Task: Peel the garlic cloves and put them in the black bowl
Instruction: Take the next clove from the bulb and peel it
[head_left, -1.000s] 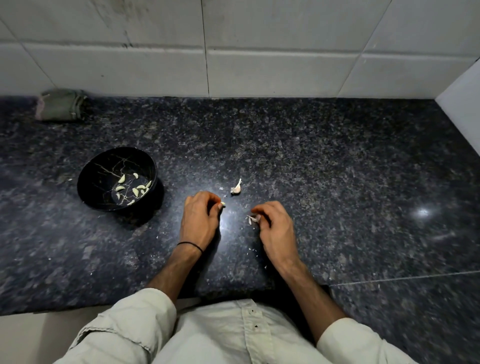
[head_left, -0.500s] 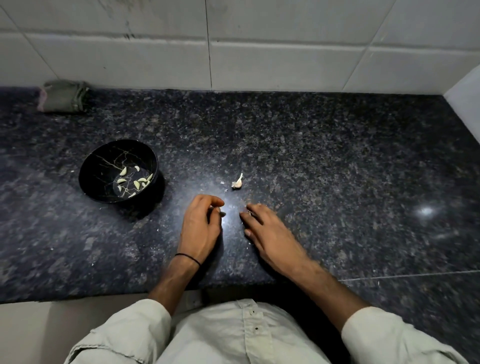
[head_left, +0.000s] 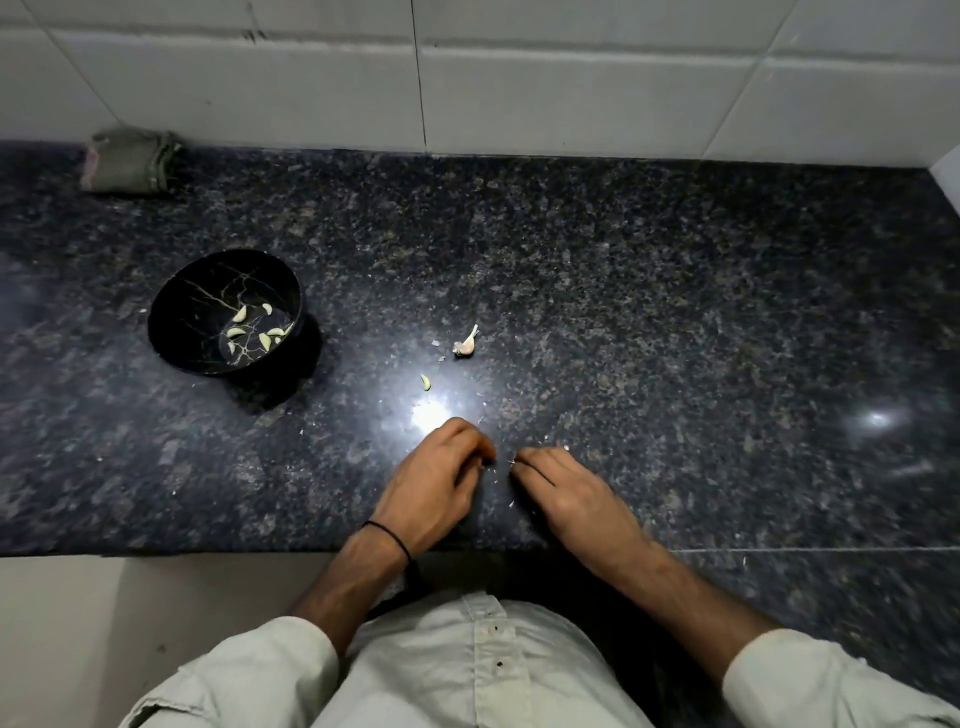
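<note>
Head view: peeled clove (head_left: 426, 382) lay toward the counter's (head_left: 675, 312) back edge from the left hand (head_left: 431, 483), fingers curled, grip unclear; right hand (head_left: 566, 493), fingers flat, lay farther.

A peeled clove (head_left: 425, 382) now lies bare on the table (head_left: 675, 312), out beyond the left hand (head_left: 434, 486) (a second ago that hand pinched it at its fingertips). Both hands have drawn back toward the table's front edge. The right hand (head_left: 566, 493), curled a second ago, has opened out, fingers stretched low over the table.
</note>
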